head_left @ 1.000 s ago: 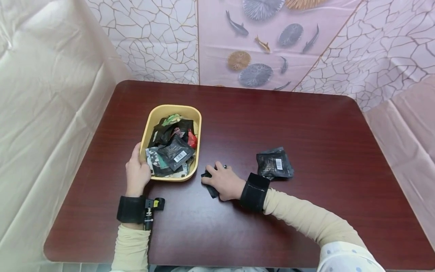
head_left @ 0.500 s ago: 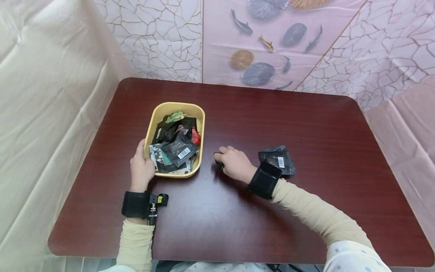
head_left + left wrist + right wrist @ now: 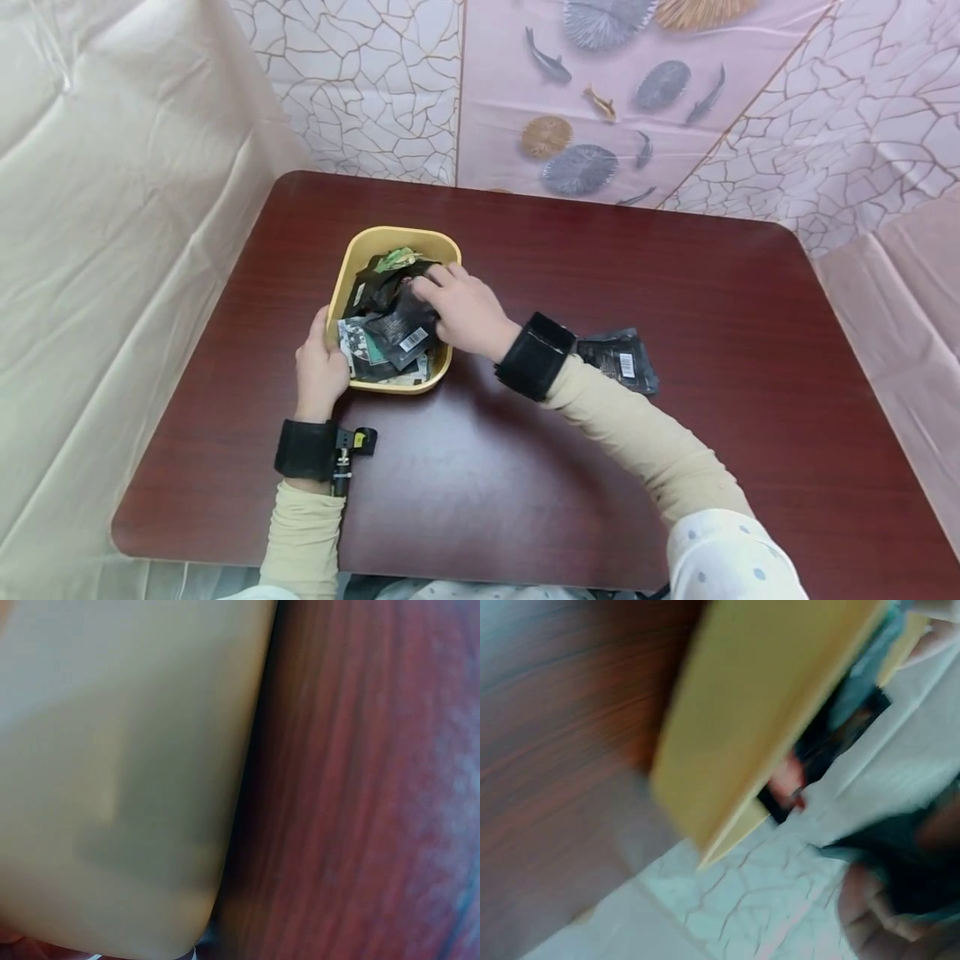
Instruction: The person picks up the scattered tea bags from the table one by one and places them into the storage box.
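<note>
A yellow plastic bin (image 3: 397, 388) holds a jumble of packets, among them a black one with a white barcode (image 3: 413, 338) and a green one (image 3: 399, 259). My left hand (image 3: 321, 371) holds the bin's left side, thumb at the near-left rim. Over the bin's right rim reaches my right hand (image 3: 468, 315), fingers bent downward. In the right wrist view it pinches a dark packet (image 3: 889, 851) above the contents; blur hides its print. Most of this packet is covered by the hand in the head view. The left wrist view shows the bin's outer wall (image 3: 127, 780) close up.
Several black packets (image 3: 626, 364) lie stacked on the dark red wooden table (image 3: 675, 275), right of the bin and partly behind the right wrist strap (image 3: 536, 357). Fabric walls (image 3: 150, 250) stand along the table's left, far and right sides.
My right hand has picked a black packet up off the table and carried it left and away from me, over the bin. My left hand stays on the bin.
</note>
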A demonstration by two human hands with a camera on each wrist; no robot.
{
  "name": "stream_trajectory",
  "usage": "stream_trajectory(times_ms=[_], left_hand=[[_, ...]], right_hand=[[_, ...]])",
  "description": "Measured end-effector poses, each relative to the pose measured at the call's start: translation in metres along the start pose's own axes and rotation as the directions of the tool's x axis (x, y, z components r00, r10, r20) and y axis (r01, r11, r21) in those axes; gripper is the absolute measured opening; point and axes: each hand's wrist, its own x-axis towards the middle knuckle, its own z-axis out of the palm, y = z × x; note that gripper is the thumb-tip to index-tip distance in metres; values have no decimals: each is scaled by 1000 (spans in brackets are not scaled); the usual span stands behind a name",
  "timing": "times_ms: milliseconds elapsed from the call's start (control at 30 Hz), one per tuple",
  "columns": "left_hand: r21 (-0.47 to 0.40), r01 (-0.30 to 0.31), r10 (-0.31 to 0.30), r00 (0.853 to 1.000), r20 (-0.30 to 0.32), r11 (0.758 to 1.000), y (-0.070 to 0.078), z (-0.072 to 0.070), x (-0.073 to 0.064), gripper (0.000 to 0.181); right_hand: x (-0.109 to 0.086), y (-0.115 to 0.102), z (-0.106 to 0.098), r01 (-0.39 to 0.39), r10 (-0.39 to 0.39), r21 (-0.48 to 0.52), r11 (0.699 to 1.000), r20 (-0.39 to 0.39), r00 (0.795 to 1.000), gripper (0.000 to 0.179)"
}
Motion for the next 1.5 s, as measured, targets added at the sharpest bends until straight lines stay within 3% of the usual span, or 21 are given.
stream_trajectory(times_ms=[133,233,367,433,667,800,967,1133,1333,1500], left_hand=[[3,-13,13,1000,18,1000,6,6,-1,54],[5,-32,32,999,29,999,10,12,-1,53],[15,-71,70,997,22,997,14,15,-1,53],[18,-84,83,996,12,996,14,15,-1,53],[-13,-53,53,999,-3,998,9,13,-5,54],[-25,-30,29,999,-20,999,6,8,-7,54],[-14,8,-8,1000,-23,1000,4,5,-7,55],[0,-18,18,999,-46,1000,2,7,-7,54],[3,-15,15,999,-46,1000,2,6,-7,56],[7,-12,13,999,-43,1000,3,7,-8,55]], right_hand=[[8,-8,9,40,-40,-1,999,-17,999,32],[2,-8,13,39,-40,23,999,46,998,32],[-10,-5,11,20,-24,33,999,123,992,67],[-15,-3,10,6,-9,25,1000,127,992,74],[-39,8,3,-56,46,84,995,122,991,71],[-70,34,5,-118,108,102,988,100,989,72],[-130,76,9,-228,219,62,972,125,968,72],[-182,101,7,-282,275,15,959,182,944,74],[-216,116,9,-263,260,-8,965,196,946,74],[-229,123,13,-257,256,-25,966,210,944,68]])
